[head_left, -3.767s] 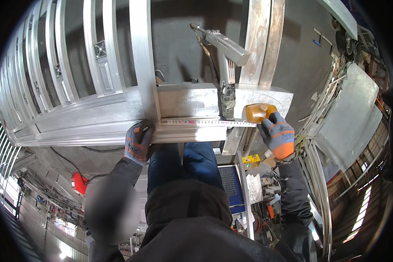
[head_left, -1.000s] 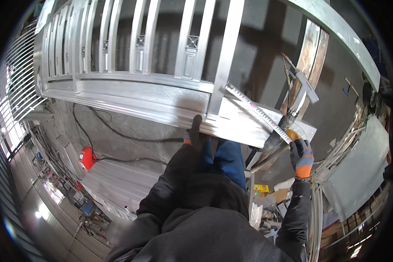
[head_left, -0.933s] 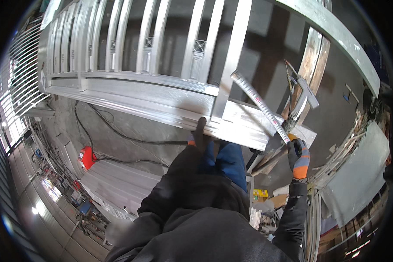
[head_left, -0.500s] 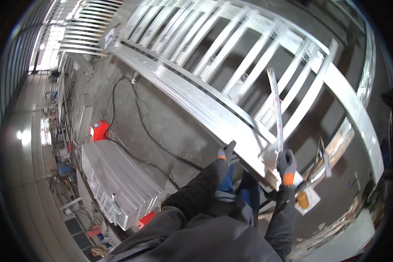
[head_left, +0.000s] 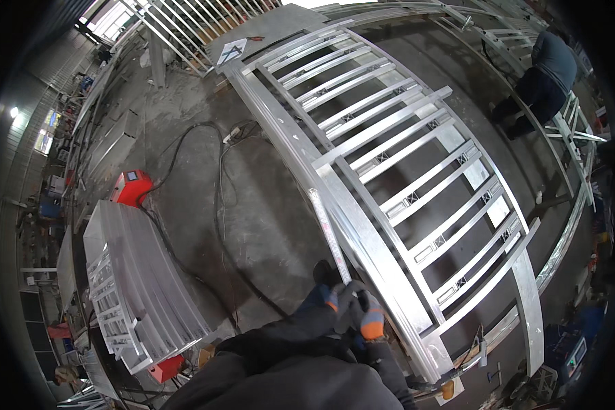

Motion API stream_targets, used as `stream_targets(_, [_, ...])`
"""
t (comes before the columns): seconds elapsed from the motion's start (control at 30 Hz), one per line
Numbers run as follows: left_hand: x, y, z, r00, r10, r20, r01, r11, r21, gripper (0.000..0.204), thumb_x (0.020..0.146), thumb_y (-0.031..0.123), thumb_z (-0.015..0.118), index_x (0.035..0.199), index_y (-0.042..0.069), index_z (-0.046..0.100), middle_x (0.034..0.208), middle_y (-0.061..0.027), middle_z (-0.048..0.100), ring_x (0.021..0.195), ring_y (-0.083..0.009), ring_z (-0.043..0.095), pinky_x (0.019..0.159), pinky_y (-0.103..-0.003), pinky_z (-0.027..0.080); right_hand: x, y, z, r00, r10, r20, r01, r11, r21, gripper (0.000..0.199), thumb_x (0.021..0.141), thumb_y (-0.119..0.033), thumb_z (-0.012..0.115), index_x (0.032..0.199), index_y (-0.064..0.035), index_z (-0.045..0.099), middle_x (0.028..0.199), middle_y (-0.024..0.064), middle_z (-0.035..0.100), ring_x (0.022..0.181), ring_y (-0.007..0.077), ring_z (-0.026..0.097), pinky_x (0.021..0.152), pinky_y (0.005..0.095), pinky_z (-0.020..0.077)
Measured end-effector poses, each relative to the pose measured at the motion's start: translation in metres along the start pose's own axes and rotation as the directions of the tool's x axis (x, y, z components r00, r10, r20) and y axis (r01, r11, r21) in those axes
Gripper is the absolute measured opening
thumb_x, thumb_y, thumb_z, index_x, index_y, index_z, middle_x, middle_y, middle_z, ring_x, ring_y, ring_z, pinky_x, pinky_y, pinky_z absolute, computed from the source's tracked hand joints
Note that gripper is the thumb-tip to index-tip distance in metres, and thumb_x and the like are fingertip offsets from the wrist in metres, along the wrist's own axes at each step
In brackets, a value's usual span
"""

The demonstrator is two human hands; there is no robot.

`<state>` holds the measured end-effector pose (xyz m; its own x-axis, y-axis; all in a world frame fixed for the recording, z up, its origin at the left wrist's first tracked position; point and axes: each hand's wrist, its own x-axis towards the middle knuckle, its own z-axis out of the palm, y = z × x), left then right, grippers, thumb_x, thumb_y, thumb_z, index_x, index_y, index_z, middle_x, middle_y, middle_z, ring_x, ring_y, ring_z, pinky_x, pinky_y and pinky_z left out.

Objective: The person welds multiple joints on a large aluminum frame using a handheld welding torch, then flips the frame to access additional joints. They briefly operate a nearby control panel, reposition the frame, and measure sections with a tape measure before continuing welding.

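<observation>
Both my hands are together just left of the near end of a metal frame (head_left: 417,205), wearing grey gloves with orange cuffs. An extended tape measure (head_left: 329,229) rises from them, its pale marked blade slanting up and left along the frame's long side. My right hand (head_left: 370,306) is closed around the tape's lower end, where the case is hidden. Against it, my left hand (head_left: 344,296) closes at the base of the blade, its fingers partly covered. The frame is silvery, with a broad long rail and several crossbars in pairs.
A stack of metal panels (head_left: 143,266) lies to the left, beside a red machine (head_left: 131,188). Black cables (head_left: 219,178) cross the floor between stack and frame. A person (head_left: 547,82) bends over other metalwork at far right. Pliers (head_left: 253,39) lie beyond the frame's far end.
My right hand has carried the tape measure left, from over the frame to its outer side. My left hand has left the rail and joined it. The view has shifted, showing more frame.
</observation>
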<state>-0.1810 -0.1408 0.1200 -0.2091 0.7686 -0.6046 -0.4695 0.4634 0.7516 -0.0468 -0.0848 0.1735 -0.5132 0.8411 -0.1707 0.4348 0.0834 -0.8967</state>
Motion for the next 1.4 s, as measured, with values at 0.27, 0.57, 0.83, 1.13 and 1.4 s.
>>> stream_targets(0.27, [0.071,0.154,-0.184,0.894,-0.139,-0.426,-0.232,0.671,-0.704,0.017,0.085,0.025,0.065,0.087,0.009,0.059,0.08,-0.0078,0.06,0.082,-0.0281,0.067,0.067,-0.039,0.056,0.148,-0.091,0.093,0.993,-0.02,0.114,0.013,0.998,0.063,0.044,0.091,-0.027,0.07,0.128,-0.0038,0.062,0.116,0.0196,0.069,0.111,0.0383,0.065,0.093,0.0427,0.0527])
stream_targets(0.57, [0.172,0.247,-0.276,0.806,-0.017,-0.592,-0.23,0.912,-0.339,0.02,0.087,0.029,0.069,0.085,0.012,0.059,0.064,-0.0023,0.052,0.048,-0.0194,0.052,0.044,-0.036,0.046,0.339,-0.075,0.14,0.966,0.148,-0.214,-0.094,0.966,0.241,0.044,0.091,-0.03,0.075,0.123,-0.0012,0.063,0.104,0.0171,0.074,0.09,0.0265,0.071,0.077,0.0374,0.0553])
stream_targets(0.83, [0.343,0.28,-0.365,0.743,-0.218,-0.632,0.177,0.976,-0.127,0.069,0.081,0.05,0.082,0.126,0.002,0.061,0.082,-0.0069,0.066,0.063,-0.0175,0.064,0.055,-0.038,0.054,0.535,-0.017,0.151,0.837,0.501,-0.22,-0.418,0.845,0.335,0.075,0.088,-0.046,0.076,0.135,0.0063,0.05,0.113,0.0192,0.067,0.096,0.0297,0.067,0.079,0.0409,0.0548])
stream_targets(1.13, [0.385,0.331,-0.371,0.698,-0.06,-0.713,0.124,0.992,0.037,0.062,0.077,0.049,0.086,0.122,0.013,0.065,0.095,-0.0041,0.069,0.069,-0.0163,0.063,0.058,-0.034,0.052,0.6,0.024,0.183,0.639,0.761,-0.106,-0.523,0.532,0.666,0.075,0.082,-0.052,0.08,0.113,0.0115,0.055,0.087,0.016,0.064,0.067,0.0224,0.06,0.052,0.0388,0.0488])
stream_targets(1.4, [0.38,0.33,-0.387,0.795,-0.274,-0.542,0.122,0.946,-0.299,0.029,0.079,0.026,0.088,0.086,0.013,0.063,0.065,0.0024,0.057,0.05,-0.0113,0.054,0.045,-0.029,0.044,0.603,0.023,0.194,0.588,0.708,-0.39,-0.557,0.705,0.439,0.066,0.09,-0.046,0.074,0.126,0.0072,0.061,0.109,0.0147,0.069,0.097,0.0243,0.062,0.087,0.0377,0.0489])
